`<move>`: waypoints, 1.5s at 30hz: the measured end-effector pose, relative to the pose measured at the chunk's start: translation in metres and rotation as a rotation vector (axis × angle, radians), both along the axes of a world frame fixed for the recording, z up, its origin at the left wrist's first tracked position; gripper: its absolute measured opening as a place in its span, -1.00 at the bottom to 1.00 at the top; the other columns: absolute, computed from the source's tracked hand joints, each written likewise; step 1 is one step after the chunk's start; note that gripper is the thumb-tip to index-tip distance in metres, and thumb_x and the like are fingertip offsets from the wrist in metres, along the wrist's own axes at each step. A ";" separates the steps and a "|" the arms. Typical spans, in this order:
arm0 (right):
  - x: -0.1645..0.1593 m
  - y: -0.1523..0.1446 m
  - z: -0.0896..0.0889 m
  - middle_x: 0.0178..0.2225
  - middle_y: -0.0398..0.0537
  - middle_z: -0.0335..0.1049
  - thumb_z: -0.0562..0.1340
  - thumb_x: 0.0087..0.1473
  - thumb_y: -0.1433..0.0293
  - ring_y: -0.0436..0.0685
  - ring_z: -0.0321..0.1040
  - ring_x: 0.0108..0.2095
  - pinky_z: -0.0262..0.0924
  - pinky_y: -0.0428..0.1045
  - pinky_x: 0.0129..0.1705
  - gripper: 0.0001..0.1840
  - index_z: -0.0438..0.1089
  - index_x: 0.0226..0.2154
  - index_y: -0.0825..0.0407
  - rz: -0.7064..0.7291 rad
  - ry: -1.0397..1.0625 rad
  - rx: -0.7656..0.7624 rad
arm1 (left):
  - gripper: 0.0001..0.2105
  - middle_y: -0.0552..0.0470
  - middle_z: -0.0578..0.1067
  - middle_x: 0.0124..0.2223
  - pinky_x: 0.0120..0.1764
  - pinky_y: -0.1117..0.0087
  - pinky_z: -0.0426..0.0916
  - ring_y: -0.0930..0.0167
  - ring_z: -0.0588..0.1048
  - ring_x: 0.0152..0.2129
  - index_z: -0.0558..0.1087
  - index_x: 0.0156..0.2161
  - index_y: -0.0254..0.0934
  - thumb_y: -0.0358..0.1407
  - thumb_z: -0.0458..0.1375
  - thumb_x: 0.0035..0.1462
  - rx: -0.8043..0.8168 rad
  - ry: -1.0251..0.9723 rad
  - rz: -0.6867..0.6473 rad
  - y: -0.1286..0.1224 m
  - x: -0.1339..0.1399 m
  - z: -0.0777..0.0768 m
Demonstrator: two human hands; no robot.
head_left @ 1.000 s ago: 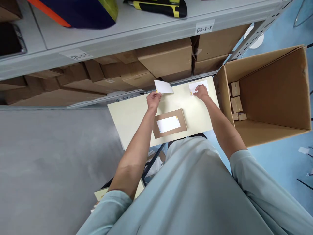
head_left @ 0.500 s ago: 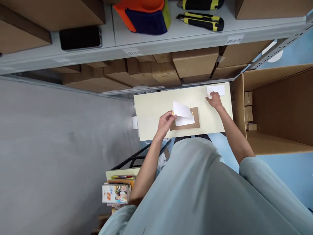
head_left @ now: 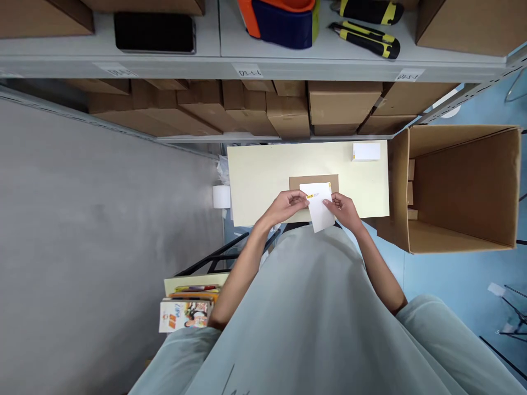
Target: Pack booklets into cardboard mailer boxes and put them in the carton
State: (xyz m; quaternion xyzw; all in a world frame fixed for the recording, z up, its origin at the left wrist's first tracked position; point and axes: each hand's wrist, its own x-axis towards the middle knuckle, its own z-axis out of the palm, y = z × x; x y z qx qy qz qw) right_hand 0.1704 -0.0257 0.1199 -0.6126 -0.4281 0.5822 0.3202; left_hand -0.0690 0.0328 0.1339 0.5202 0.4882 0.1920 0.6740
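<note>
Between both hands, close to my body, is a white paper sheet (head_left: 321, 214) with a small yellow mark near its top left corner. My left hand (head_left: 288, 205) pinches its left edge, and my right hand (head_left: 344, 209) grips it from the right. The sheet lies tilted over a flat brown cardboard piece (head_left: 295, 181) on the cream table (head_left: 259, 181). Part of another white sheet (head_left: 316, 187) shows behind it on the cardboard. At the table's far right lies a white stack of paper (head_left: 366, 152), apart from both hands.
A large open cardboard box (head_left: 465, 186) stands right of the table, with small boxes inside. Beyond the table, a shelf (head_left: 288, 68) holds cartons, a black phone (head_left: 154, 33) and utility knives (head_left: 366, 39). Books (head_left: 185, 315) are at lower left, a white roll (head_left: 221, 196) beside the table.
My right hand has left the white stack and come back to the paper. The lifted sheet has moved toward my body, and both hands now hold it. The view has shifted slightly.
</note>
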 end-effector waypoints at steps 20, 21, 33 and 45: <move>-0.023 0.014 0.059 -0.42 -0.14 0.35 0.37 0.14 -0.28 0.15 0.25 -0.35 0.19 0.05 -0.30 -0.38 0.36 -0.40 -0.09 0.080 -0.120 0.081 | -0.65 -0.08 0.68 -0.28 -0.04 0.18 0.54 0.19 0.63 -0.24 0.67 -0.33 -0.18 0.09 0.38 0.13 0.151 -0.025 -0.089 0.023 -0.042 0.029; -0.024 0.015 0.060 -0.42 -0.14 0.35 0.36 0.14 -0.28 0.15 0.24 -0.35 0.18 0.05 -0.30 -0.38 0.37 -0.40 -0.09 0.084 -0.122 0.083 | -0.65 -0.08 0.68 -0.29 -0.05 0.19 0.54 0.20 0.63 -0.24 0.67 -0.33 -0.18 0.08 0.38 0.13 0.156 -0.024 -0.096 0.024 -0.044 0.030; -0.024 0.030 0.069 -0.36 -0.13 0.43 0.33 0.22 -0.24 0.15 0.26 -0.31 0.20 0.06 -0.21 -0.43 0.42 -0.37 -0.09 0.141 -0.177 0.109 | -0.71 -0.07 0.68 -0.31 -0.02 0.18 0.56 0.21 0.64 -0.26 0.69 -0.34 -0.18 0.02 0.39 0.13 0.169 -0.023 -0.147 0.037 -0.048 0.037; -0.029 0.041 0.051 0.03 0.07 0.59 0.35 0.31 -0.03 0.31 0.50 0.06 0.39 0.20 0.15 -0.61 0.55 -0.05 -0.10 0.063 -0.279 0.226 | -0.78 -0.05 0.65 -0.29 -0.08 0.23 0.51 0.25 0.61 -0.28 0.66 -0.34 -0.19 -0.07 0.38 0.14 0.180 -0.047 -0.094 0.035 -0.038 0.038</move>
